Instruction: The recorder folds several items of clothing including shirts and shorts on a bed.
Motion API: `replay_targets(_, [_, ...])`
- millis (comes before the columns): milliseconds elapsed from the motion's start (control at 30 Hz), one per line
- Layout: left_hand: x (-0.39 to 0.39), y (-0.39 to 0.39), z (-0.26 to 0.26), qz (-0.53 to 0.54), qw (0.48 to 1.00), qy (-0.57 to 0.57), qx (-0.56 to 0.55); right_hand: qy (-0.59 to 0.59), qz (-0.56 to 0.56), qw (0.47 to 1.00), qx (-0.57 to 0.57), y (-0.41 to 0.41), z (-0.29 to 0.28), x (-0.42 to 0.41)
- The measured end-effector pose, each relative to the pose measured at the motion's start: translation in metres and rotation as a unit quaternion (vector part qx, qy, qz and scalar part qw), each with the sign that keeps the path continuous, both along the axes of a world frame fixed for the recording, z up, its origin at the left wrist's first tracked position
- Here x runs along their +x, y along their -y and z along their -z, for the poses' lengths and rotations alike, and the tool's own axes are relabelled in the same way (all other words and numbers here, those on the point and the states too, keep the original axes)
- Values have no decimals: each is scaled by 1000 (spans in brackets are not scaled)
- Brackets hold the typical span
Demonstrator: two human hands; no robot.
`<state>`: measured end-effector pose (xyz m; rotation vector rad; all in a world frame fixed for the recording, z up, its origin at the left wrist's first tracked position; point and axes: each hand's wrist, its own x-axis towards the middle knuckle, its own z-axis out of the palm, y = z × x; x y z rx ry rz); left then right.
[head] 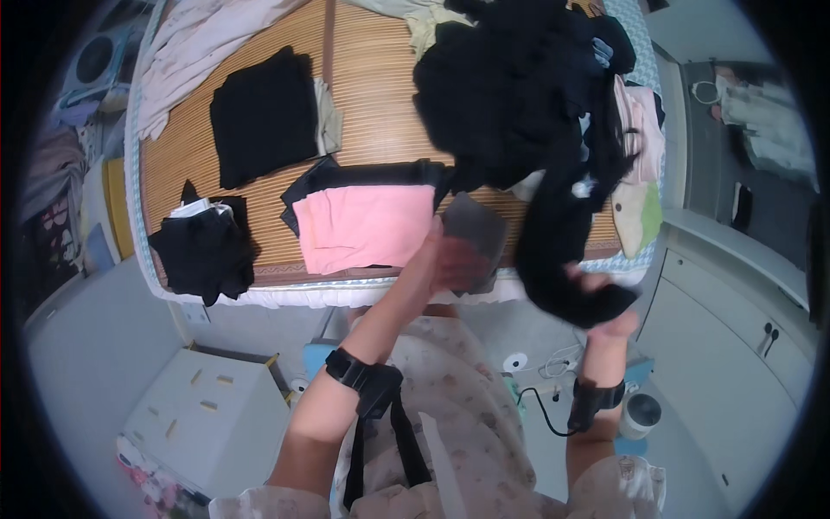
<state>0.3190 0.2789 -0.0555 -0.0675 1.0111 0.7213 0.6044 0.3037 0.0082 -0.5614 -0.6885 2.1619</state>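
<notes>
My right hand (606, 305) is closed around the end of a long black garment (557, 259), which hangs over the bed's front edge and runs up to a large heap of black clothes (499, 84). Blurred by motion, my left hand (460, 259) lies over a dark grey folded cloth (476, 227); whether it grips the cloth cannot be told. Just left of it a folded pink garment (366, 227) rests partly on a black one (389, 174). Further left are a crumpled black pile (207, 250) and a folded black stack (262, 117).
Bamboo matting (369, 84) covers the bed. Pink folded clothes (639, 133) and a white-and-green cloth (635, 214) lie at its right edge. A pale sheet (201, 52) is at the upper left. A white cabinet (201, 415) stands below left, a small bin (640, 415) below right.
</notes>
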Motion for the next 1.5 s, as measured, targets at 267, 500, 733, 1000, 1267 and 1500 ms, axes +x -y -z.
replay_targets(267, [-48,68,5,-206,954,216,7,248,-335,903,99,-11,-21,-115])
replay_targets(500, [-80,69,-56,-210,968,139,9,411,-129,901,46,7,13,-149])
replay_targets(733, [-88,85,-41,-330,939,94,-31,477,-282,819,148,-4,-4,-172])
replay_targets(1000, [-91,95,-34,-52,925,-333,177,481,-249,790,286,12,-22,-193])
replay_targets(1267, [-115,129,18,-85,988,-129,0,272,-167,946,-62,4,-21,-192])
replay_targets(1500, [-150,94,-71,19,779,-535,326,330,-431,781,307,-7,-27,-236])
